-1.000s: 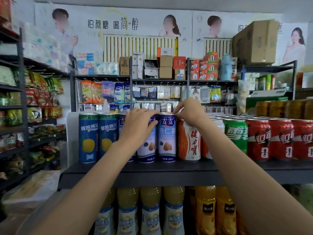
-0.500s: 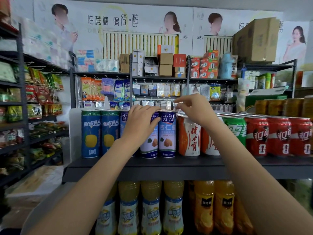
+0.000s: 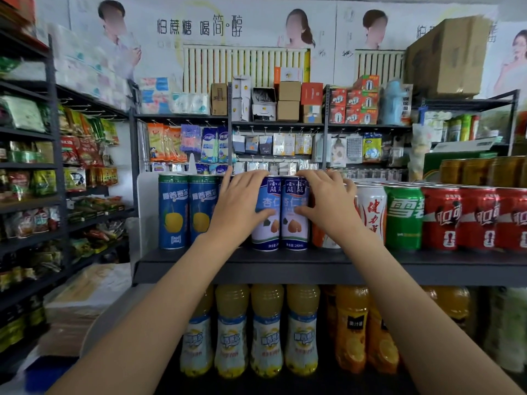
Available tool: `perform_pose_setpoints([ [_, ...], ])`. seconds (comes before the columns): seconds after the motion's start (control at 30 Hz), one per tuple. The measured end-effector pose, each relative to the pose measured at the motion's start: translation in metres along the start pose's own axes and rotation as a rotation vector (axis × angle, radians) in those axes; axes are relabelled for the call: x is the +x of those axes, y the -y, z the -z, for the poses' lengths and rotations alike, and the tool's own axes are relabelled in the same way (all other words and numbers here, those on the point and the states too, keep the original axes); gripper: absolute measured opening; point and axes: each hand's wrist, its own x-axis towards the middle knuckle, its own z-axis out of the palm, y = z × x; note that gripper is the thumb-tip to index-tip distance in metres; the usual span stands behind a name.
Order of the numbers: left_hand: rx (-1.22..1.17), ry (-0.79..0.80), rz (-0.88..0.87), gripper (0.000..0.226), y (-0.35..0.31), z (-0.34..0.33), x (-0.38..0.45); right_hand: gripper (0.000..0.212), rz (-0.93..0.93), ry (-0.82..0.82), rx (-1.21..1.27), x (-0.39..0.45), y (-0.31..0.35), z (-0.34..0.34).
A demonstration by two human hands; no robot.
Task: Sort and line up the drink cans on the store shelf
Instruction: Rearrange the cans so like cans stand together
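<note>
My left hand (image 3: 238, 205) is wrapped round the left almond-drink can (image 3: 266, 223), thumb on the front and fingers over the top edge. My right hand (image 3: 328, 206) is wrapped round the right almond-drink can (image 3: 295, 220) the same way. Both cans stand upright on the dark shelf (image 3: 285, 265), touching each other, near the front edge.

Here is what could go wrong. The two cans are tall and thin, so if I push them high up they could tip and fall off the front of the shelf (that edge has no lip that I can see).

The two blue lemon cans (image 3: 186, 210) stand just beside my left hand. If I slide too far that way, my hand could knock them over.

The white can with red writing (image 3: 370, 209) is close behind my right hand, with the green can (image 3: 403, 218) and the red cola cans (image 3: 459, 218) past it. A bump from my wrist could push that row crooked.

I think I should hold low and move slowly.
</note>
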Motion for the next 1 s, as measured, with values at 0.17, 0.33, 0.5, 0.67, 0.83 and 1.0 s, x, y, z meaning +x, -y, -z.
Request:
perform_pose_setpoints([
  [0.17, -0.056, -0.049, 0.008, 0.058, 0.003, 0.015, 0.012, 0.052, -0.069, -0.041, 0.189, 0.013, -0.011, 0.013],
  [0.33, -0.068, -0.043, -0.104, 0.044, 0.002, 0.022, 0.041, 0.043, 0.013, -0.066, 0.146, 0.032, -0.024, 0.022],
  [0.5, -0.05, 0.08, -0.155, 0.036, 0.004, 0.027, 0.08, 0.039, 0.115, -0.033, 0.066, 0.069, -0.04, 0.034],
  [0.67, 0.046, 0.405, -0.182, 0.035, 0.007, 0.019, 0.129, 0.041, 0.201, 0.282, 0.059, 0.115, -0.052, 0.023],
  [0.83, 0.085, 0.666, -0.275, 0.033, -0.001, -0.01, 0.154, 0.035, 0.32, 0.461, -0.039, 0.137, -0.056, 0.002],
  [1.0, 0.043, 0.714, -0.271, 0.035, -0.003, -0.023, 0.154, 0.025, 0.401, 0.409, -0.02, 0.135, -0.062, -0.011],
])
